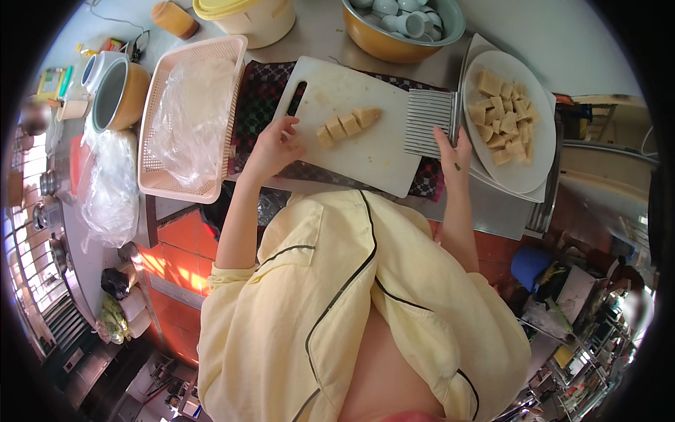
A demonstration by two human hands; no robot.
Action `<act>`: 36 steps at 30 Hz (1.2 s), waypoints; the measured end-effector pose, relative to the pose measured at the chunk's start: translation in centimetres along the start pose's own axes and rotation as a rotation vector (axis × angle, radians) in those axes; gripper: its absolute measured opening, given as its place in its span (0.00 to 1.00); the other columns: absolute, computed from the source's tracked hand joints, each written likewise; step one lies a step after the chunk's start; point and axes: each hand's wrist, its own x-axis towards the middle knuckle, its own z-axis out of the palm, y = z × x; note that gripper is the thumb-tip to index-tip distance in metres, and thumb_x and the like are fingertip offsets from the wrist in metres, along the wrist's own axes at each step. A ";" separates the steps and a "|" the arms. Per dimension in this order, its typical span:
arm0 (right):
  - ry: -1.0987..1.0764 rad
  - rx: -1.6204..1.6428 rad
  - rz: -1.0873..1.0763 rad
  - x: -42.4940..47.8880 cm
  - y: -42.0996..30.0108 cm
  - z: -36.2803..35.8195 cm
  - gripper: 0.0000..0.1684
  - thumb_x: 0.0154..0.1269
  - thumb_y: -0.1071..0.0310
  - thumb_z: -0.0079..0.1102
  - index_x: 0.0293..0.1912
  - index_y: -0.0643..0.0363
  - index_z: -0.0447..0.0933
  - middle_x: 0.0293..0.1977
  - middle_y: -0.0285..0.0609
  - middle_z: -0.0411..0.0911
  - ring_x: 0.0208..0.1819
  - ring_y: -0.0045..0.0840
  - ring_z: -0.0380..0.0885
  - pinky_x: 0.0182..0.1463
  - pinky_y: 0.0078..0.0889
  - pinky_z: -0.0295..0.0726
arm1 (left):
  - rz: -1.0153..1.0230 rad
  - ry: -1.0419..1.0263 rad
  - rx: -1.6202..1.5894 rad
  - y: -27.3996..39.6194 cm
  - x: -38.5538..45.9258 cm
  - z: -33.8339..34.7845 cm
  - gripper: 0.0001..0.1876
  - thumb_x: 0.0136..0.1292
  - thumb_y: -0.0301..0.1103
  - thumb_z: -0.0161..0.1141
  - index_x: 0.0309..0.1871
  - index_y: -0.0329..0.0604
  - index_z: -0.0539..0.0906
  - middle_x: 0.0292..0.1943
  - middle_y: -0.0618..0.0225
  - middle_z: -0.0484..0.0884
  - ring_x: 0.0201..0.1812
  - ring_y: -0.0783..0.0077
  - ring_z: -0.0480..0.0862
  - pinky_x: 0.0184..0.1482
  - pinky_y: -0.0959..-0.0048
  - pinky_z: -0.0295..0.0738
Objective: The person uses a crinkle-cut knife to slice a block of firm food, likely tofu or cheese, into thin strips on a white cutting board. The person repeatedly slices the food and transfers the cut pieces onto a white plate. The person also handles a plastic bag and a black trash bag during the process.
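Note:
A white plastic cutting board [364, 100] lies at a slant on a dark patterned cloth [253, 100]. On its middle rests a short row of several pale tan food pieces [348, 125], cut apart, the right one tapered. My right hand [454, 153] grips the metal handle of a crinkle cutter [430, 121], whose ridged blade lies flat over the board's right edge. Over the board's left edge, below the handle slot, my left hand [277, 147] hovers with fingers loosely curled and apart, holding nothing. Right of the cutter, an oval white plate [495, 182] carries many cut tan chunks [506, 118].
A pink plastic basket [208, 196] with a clear plastic bag [190, 116] stands left of the board. Behind are a metal bowl [401, 48] of white cups, a lidded white bucket [253, 24] and an orange-brown container [174, 20]. Another bowl [118, 95] stands farther left.

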 end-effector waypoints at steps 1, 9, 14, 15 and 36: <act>-0.006 0.000 0.025 0.0 0.0 0.0 0.13 0.64 0.66 0.59 0.43 0.65 0.75 0.35 0.35 0.78 0.35 0.15 0.73 0.43 0.19 0.71 | 0.000 0.023 -0.005 -0.2 0.6 -0.2 0.23 0.49 0.28 0.68 0.50 0.40 0.76 0.37 0.67 0.76 0.36 0.74 0.76 0.40 0.75 0.75; -0.009 0.021 -0.026 -0.1 -0.9 0.9 0.13 0.64 0.66 0.59 0.43 0.66 0.75 0.33 0.35 0.79 0.34 0.15 0.73 0.42 0.20 0.72 | 0.210 0.045 0.113 2.1 9.4 2.0 0.12 0.55 0.31 0.64 0.42 0.37 0.81 0.37 0.63 0.82 0.37 0.66 0.81 0.43 0.70 0.76; 0.040 -0.018 0.015 -0.6 -0.4 0.0 0.13 0.64 0.65 0.59 0.43 0.66 0.75 0.32 0.35 0.78 0.33 0.15 0.72 0.40 0.19 0.71 | 0.310 0.145 0.231 3.0 9.4 3.2 0.14 0.55 0.36 0.62 0.42 0.39 0.83 0.43 0.60 0.81 0.45 0.57 0.80 0.47 0.66 0.75; 0.061 -0.012 0.025 -0.7 0.0 -0.3 0.13 0.64 0.65 0.58 0.43 0.66 0.75 0.32 0.35 0.78 0.33 0.15 0.72 0.40 0.19 0.71 | 0.346 0.183 0.249 3.3 8.9 3.2 0.14 0.54 0.37 0.63 0.42 0.39 0.83 0.44 0.60 0.80 0.47 0.56 0.79 0.48 0.65 0.75; 0.026 -0.121 -0.033 -1.6 0.3 -0.4 0.12 0.64 0.64 0.58 0.38 0.65 0.73 0.25 0.36 0.75 0.26 0.17 0.68 0.32 0.24 0.70 | 0.348 0.192 0.389 8.7 5.7 13.5 0.11 0.53 0.43 0.64 0.27 0.47 0.79 0.21 0.66 0.81 0.28 0.64 0.81 0.49 0.60 0.66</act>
